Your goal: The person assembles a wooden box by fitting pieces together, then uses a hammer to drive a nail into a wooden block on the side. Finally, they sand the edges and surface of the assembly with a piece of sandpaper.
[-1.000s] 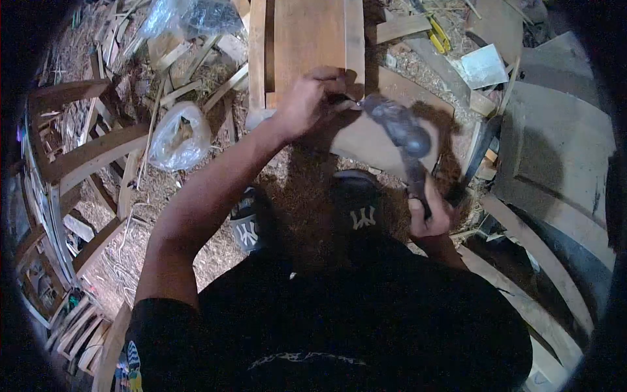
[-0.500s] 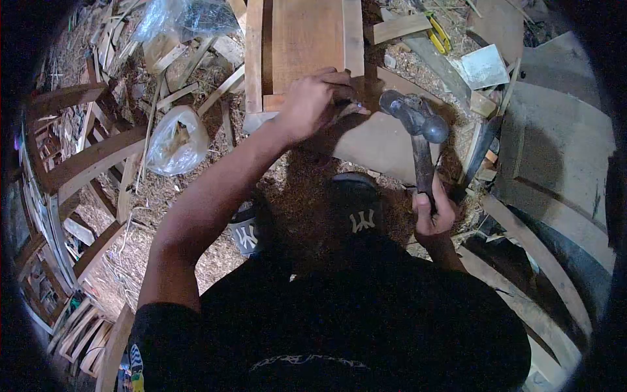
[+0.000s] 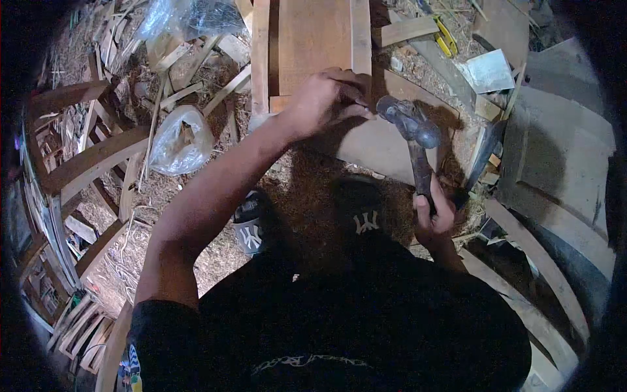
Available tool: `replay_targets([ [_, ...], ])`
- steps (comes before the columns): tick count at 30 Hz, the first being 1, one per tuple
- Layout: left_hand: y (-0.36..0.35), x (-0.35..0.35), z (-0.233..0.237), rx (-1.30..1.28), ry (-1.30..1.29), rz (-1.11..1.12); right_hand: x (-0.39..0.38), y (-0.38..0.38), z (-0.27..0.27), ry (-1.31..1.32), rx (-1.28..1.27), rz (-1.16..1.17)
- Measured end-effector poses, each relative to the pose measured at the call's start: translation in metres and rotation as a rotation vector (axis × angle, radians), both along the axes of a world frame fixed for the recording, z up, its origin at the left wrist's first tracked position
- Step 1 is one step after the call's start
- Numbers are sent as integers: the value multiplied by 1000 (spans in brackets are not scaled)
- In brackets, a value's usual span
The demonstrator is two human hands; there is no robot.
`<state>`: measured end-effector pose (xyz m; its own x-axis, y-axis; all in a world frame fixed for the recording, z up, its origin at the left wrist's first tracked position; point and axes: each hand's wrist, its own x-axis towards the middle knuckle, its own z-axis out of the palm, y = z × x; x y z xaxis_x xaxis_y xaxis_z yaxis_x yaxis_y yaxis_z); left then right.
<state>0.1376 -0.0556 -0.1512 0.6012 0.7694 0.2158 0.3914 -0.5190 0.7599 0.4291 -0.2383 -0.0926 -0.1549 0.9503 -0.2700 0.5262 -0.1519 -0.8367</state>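
My right hand (image 3: 435,208) is wrapped round the dark handle of a hammer (image 3: 413,127), whose metal head is raised to the right of my left hand. My left hand (image 3: 326,104) is at the near right end of a wooden panel (image 3: 313,46) with side rails, its fingers pinched together. Whatever those fingers hold is too small to make out. Beneath both hands lies a flat brown board (image 3: 379,145), partly in shadow.
A clear plastic bag (image 3: 181,142) lies to the left, near curved wooden frames (image 3: 98,157). Yellow pliers (image 3: 446,38) and a white square piece (image 3: 488,70) are at the upper right. Large panels (image 3: 555,144) stand right. My feet are below.
The view has shifted slightly, so the panel and scraps appear further right. The hammer head has moved a little left, closer to my left hand, whose fingers have shifted slightly.
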Motion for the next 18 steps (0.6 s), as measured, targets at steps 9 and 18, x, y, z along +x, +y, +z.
replay_targets([
  [9,-24,-48,14,236,412,103,8,11,17,-313,420,322],
  [18,-19,-46,13,207,331,62,-10,44,19,-451,532,489],
])
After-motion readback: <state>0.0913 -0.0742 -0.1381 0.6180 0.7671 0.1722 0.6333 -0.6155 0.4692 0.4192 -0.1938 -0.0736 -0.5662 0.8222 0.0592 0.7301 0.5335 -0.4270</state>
